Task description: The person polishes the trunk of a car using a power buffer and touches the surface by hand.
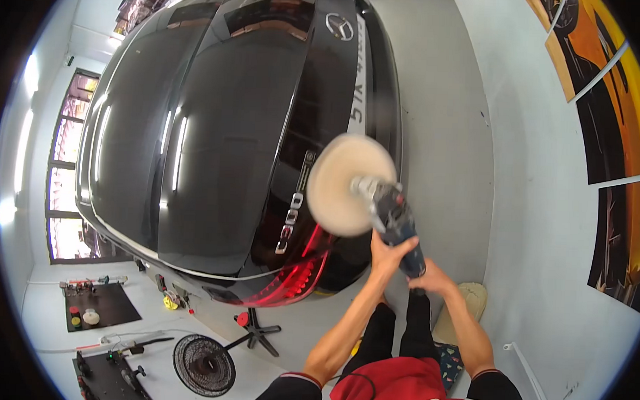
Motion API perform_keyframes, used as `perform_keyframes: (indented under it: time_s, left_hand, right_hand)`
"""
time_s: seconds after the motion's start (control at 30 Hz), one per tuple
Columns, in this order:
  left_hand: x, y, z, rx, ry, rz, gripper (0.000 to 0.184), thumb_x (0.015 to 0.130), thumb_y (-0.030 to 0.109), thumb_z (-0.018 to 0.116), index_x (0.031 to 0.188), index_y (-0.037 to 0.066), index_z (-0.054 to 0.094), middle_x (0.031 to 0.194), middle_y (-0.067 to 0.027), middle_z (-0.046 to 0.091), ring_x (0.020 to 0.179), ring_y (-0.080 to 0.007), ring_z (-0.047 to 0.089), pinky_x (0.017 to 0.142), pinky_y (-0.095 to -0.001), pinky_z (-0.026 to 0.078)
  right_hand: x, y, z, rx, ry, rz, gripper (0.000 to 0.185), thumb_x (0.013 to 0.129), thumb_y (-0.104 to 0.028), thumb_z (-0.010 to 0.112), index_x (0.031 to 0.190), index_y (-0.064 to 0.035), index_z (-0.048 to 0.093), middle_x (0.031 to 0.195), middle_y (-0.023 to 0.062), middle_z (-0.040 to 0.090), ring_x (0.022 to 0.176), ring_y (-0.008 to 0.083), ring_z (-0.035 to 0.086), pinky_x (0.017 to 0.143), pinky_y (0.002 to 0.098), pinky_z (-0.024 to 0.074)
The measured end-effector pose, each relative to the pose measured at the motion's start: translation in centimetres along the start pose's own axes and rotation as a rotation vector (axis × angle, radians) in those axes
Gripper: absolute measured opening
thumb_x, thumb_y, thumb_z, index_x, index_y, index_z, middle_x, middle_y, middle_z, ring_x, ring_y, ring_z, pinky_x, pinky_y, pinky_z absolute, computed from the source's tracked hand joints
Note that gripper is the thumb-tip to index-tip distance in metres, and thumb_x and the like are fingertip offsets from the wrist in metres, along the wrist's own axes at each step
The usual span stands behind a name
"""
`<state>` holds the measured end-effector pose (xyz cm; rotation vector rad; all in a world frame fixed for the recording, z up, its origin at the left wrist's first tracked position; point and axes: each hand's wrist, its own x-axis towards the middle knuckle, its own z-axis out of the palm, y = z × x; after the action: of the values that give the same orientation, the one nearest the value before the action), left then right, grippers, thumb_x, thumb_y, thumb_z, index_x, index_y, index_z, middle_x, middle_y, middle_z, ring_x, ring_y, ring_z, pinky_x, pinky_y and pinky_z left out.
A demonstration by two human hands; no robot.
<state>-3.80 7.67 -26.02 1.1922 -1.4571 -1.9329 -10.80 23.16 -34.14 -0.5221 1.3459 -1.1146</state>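
A dark power polisher (pixel 397 220) with a round cream pad (pixel 350 183) is held in front of me at the rear of a black car (pixel 219 147). The pad is blurred and overlaps the rear edge beside the badge lettering; whether it touches the paint I cannot tell. Around the middle of the tool's body, my left hand (pixel 388 255) is closed. My right hand (pixel 430 278) grips its lower end. Close to the pad is the lit red tail light (pixel 300 273).
A black fan (pixel 205 365) and a black stand base (pixel 260 332) are on the floor at lower left. Dark shelves (pixel 101 307) hold small items. The wall (pixel 525 172) runs along the right, with a cushion (pixel 464 312) near my legs.
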Motion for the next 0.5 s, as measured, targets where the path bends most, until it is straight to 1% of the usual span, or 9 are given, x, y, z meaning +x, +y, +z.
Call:
perform_keyframes:
  time_s: [0.07, 0.13, 0.2, 0.27, 0.33, 0.37, 0.4, 0.43, 0.5]
  left_hand:
    - [0.7, 2.4, 0.4, 0.042, -0.010, -0.062, 0.077, 0.068, 0.014, 0.092, 0.132, 0.001, 0.051, 0.115, -0.0088, 0.065, 0.102, -0.0192, 0.063, 0.092, -0.0358, 0.053]
    - [-0.2, 2.1, -0.4, 0.038, -0.018, -0.048, 0.079, 0.068, 0.016, 0.092, 0.133, 0.001, 0.051, 0.117, -0.0091, 0.065, 0.104, -0.0194, 0.063, 0.093, -0.0357, 0.053]
    - [-2.1, 0.4, -1.8, 0.050, -0.025, -0.009, 0.086, 0.065, 0.019, 0.094, 0.137, 0.001, 0.049, 0.123, -0.0102, 0.063, 0.109, -0.0206, 0.062, 0.096, -0.0360, 0.051]
    - [-5.5, -3.1, -4.4, 0.081, 0.024, 0.011, 0.088, 0.066, 0.018, 0.095, 0.139, 0.000, 0.048, 0.126, -0.0108, 0.063, 0.113, -0.0217, 0.062, 0.100, -0.0373, 0.050]
    - [-10.0, -4.4, -7.0, 0.071, 0.056, -0.103, 0.086, 0.068, 0.012, 0.093, 0.140, 0.000, 0.047, 0.128, -0.0109, 0.062, 0.116, -0.0222, 0.062, 0.103, -0.0385, 0.049]
    - [-12.5, -5.3, -8.3, 0.046, 0.079, -0.113, 0.085, 0.069, 0.009, 0.092, 0.140, 0.000, 0.047, 0.129, -0.0112, 0.062, 0.117, -0.0221, 0.062, 0.104, -0.0389, 0.049]
    - [-13.9, -5.9, -9.1, 0.021, 0.100, -0.121, 0.084, 0.070, 0.006, 0.091, 0.141, 0.000, 0.047, 0.130, -0.0114, 0.061, 0.117, -0.0220, 0.062, 0.104, -0.0393, 0.049]
    - [-14.3, -5.5, -9.2, 0.025, 0.100, -0.125, 0.084, 0.070, 0.006, 0.091, 0.141, 0.000, 0.047, 0.130, -0.0114, 0.061, 0.117, -0.0220, 0.062, 0.104, -0.0393, 0.049]
    - [-15.6, -4.7, -9.3, -0.017, 0.173, -0.053, 0.079, 0.069, 0.014, 0.094, 0.135, 0.001, 0.051, 0.118, -0.0099, 0.065, 0.108, -0.0193, 0.064, 0.097, -0.0362, 0.052]
  right_hand:
    - [-0.1, -0.5, 0.8, 0.055, 0.003, 0.004, 0.039, 0.066, -0.010, 0.078, 0.100, -0.0015, 0.061, 0.085, 0.0033, 0.067, 0.078, 0.0152, 0.064, 0.073, 0.0335, 0.0528]
    - [-0.3, -0.8, 1.5, 0.047, -0.014, 0.073, 0.033, 0.067, -0.008, 0.077, 0.095, -0.0029, 0.061, 0.083, 0.0016, 0.067, 0.077, 0.0132, 0.064, 0.072, 0.0329, 0.0527]
    - [-1.5, 0.3, 3.1, 0.041, -0.015, 0.028, 0.034, 0.067, -0.008, 0.078, 0.096, -0.0027, 0.062, 0.083, 0.0016, 0.067, 0.076, 0.0132, 0.064, 0.072, 0.0327, 0.0529]
    - [-3.3, 2.7, 5.3, 0.022, -0.061, 0.004, 0.037, 0.067, -0.008, 0.079, 0.099, -0.0024, 0.062, 0.084, 0.0017, 0.066, 0.078, 0.0134, 0.063, 0.073, 0.0325, 0.0532]
    - [-4.4, 6.6, 7.1, -0.034, -0.217, 0.100, 0.044, 0.067, -0.006, 0.080, 0.107, -0.0022, 0.062, 0.089, 0.0022, 0.065, 0.084, 0.0141, 0.062, 0.076, 0.0330, 0.0536]
    - [-4.9, 9.0, 8.3, 0.007, -0.194, -0.039, 0.050, 0.067, -0.007, 0.081, 0.112, -0.0013, 0.060, 0.092, 0.0039, 0.065, 0.087, 0.0147, 0.062, 0.079, 0.0331, 0.0532]
    - [-6.0, 6.4, 9.1, 0.013, -0.211, -0.067, 0.050, 0.067, -0.009, 0.081, 0.112, -0.0002, 0.061, 0.093, 0.0045, 0.066, 0.088, 0.0153, 0.062, 0.081, 0.0334, 0.0527]
    - [-6.7, 5.1, 9.7, 0.015, -0.207, -0.060, 0.050, 0.068, -0.010, 0.081, 0.112, -0.0001, 0.061, 0.094, 0.0043, 0.066, 0.088, 0.0150, 0.062, 0.081, 0.0331, 0.0525]
    - [-7.1, 4.9, 10.4, 0.018, -0.210, -0.046, 0.050, 0.068, -0.010, 0.081, 0.112, -0.0001, 0.060, 0.094, 0.0041, 0.066, 0.089, 0.0147, 0.062, 0.082, 0.0329, 0.0523]
